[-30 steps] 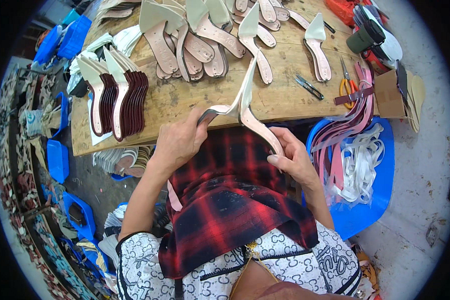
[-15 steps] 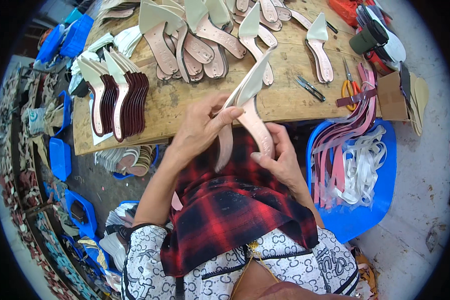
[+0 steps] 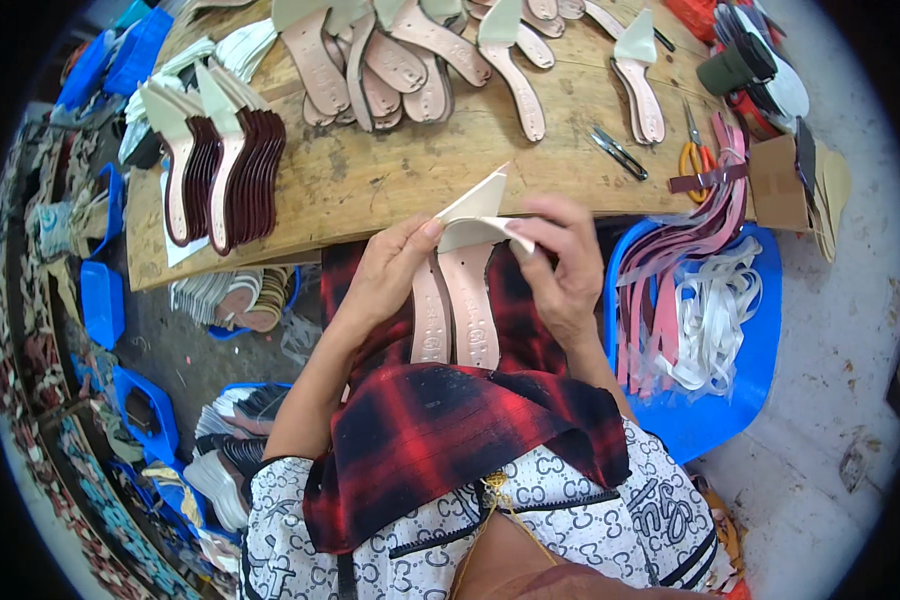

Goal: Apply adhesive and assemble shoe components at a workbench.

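Two pale pink shoe insoles (image 3: 470,310) with cream pointed toe ends hang side by side over my lap, just off the table's near edge. My left hand (image 3: 385,270) grips the pair near the base of the toes, thumb on top. One cream toe end sticks up toward the far right, while the other curves over to my right hand (image 3: 565,262). Thumb and fingers of that hand pinch the curved tip; the other fingers are bent and raised. The insoles' heel ends reach down to the red and black checked cloth (image 3: 470,430) on my lap.
On the wooden table (image 3: 370,190) lie a heap of pink insoles (image 3: 400,70), two stacks of dark red-edged insoles (image 3: 235,190), thread snips (image 3: 618,152) and orange-handled scissors (image 3: 694,155). Right of my lap, a blue basin (image 3: 695,430) holds white ribbons (image 3: 710,320) and pink strips.
The insoles have come down and nearer, now lying side by side with heels toward me. My right hand has moved from the heel end up to a toe tip, which now bends over.
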The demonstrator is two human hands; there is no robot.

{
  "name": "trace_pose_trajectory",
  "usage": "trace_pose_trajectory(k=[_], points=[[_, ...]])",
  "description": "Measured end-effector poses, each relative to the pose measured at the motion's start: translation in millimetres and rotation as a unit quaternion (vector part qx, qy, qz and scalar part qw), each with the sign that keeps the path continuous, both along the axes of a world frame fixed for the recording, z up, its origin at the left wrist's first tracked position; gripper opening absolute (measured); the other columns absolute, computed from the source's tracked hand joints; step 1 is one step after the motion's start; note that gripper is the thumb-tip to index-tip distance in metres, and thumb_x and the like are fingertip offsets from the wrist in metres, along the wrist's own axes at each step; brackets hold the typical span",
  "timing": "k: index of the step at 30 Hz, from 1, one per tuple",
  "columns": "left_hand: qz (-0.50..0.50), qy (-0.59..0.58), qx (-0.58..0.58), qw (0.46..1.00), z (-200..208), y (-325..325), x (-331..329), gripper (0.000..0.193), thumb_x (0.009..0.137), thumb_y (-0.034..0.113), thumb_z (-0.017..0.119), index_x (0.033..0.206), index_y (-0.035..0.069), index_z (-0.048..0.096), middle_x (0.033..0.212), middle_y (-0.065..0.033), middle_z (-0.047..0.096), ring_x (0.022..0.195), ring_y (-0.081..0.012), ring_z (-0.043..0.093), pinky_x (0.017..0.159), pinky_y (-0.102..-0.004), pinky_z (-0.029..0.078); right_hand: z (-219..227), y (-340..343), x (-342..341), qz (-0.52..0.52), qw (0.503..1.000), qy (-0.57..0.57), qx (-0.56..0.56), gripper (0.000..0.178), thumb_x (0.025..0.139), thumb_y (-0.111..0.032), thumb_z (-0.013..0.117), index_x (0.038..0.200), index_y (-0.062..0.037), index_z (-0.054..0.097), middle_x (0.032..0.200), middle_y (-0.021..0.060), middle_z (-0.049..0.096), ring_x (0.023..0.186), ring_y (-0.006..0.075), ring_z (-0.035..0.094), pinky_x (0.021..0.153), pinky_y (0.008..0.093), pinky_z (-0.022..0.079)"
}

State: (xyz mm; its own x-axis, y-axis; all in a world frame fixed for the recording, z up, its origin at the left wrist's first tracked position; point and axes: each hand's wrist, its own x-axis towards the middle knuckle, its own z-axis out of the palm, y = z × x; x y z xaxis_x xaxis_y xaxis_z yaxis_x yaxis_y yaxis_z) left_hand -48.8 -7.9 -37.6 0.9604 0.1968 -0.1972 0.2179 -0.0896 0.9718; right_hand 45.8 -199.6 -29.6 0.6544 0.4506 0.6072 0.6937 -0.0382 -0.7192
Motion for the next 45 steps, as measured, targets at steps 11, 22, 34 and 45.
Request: trace_pose_trajectory(k=[11, 22, 34, 45], points=[[-0.194, 0.005, -0.068, 0.979, 17.1, 28.4, 37.5, 0.047, 0.101, 0.038, 0.043, 0.115, -0.003, 0.061, 0.112, -0.0087, 0.064, 0.100, -0.0160, 0.058, 0.090, -0.0294, 0.045, 10.0, 28.8, -7.1, 0.187, 0.926, 0.327, -0.013, 0.016, 0.088, -0.008, 0.064, 0.102, -0.0021, 0.068, 0.101, 0.0100, 0.069, 0.098, 0.0214, 0.063, 0.087, 0.0317, 0.046], [-0.022, -0.115, 0.193, 0.974, 36.6, 8.1, 15.1, 0.032, 0.096, 0.028, 0.055, 0.089, -0.003, 0.058, 0.063, -0.0232, 0.056, 0.054, -0.0395, 0.057, 0.052, -0.0430, 0.043, 41.4, -2.9, -24.7, 0.223, 0.967, 0.124, 0.011, 0.016, 0.082, -0.011, 0.069, 0.096, -0.0057, 0.066, 0.092, 0.0062, 0.070, 0.088, 0.0234, 0.065, 0.082, 0.0372, 0.046], [0.140, -0.117, 0.252, 0.950, 42.2, 68.6, 46.2, 0.034, 0.098, 0.033, 0.053, 0.094, 0.000, 0.062, 0.076, -0.0081, 0.059, 0.071, -0.0117, 0.053, 0.063, -0.0294, 0.043, 12.6, -61.6, 27.6, -0.065, 0.861, 0.396, 0.311, 0.018, 0.099, -0.013, 0.049, 0.103, 0.0010, 0.059, 0.099, 0.0093, 0.061, 0.091, 0.0188, 0.060, 0.086, 0.0339, 0.047], [0.145, -0.387, 0.569, 0.710, 64.7, 77.5, 196.1, 0.047, 0.087, 0.032, 0.066, 0.123, 0.003, 0.053, 0.114, -0.0176, 0.058, 0.105, -0.0355, 0.057, 0.088, -0.0428, 0.046, 6.3, 36.7, 231.7, -0.191, 0.976, -0.054, -0.090, 0.058, 0.089, -0.046, 0.060, 0.122, 0.0012, 0.052, 0.097, 0.0183, 0.062, 0.092, 0.0313, 0.061, 0.080, 0.0416, 0.047]])
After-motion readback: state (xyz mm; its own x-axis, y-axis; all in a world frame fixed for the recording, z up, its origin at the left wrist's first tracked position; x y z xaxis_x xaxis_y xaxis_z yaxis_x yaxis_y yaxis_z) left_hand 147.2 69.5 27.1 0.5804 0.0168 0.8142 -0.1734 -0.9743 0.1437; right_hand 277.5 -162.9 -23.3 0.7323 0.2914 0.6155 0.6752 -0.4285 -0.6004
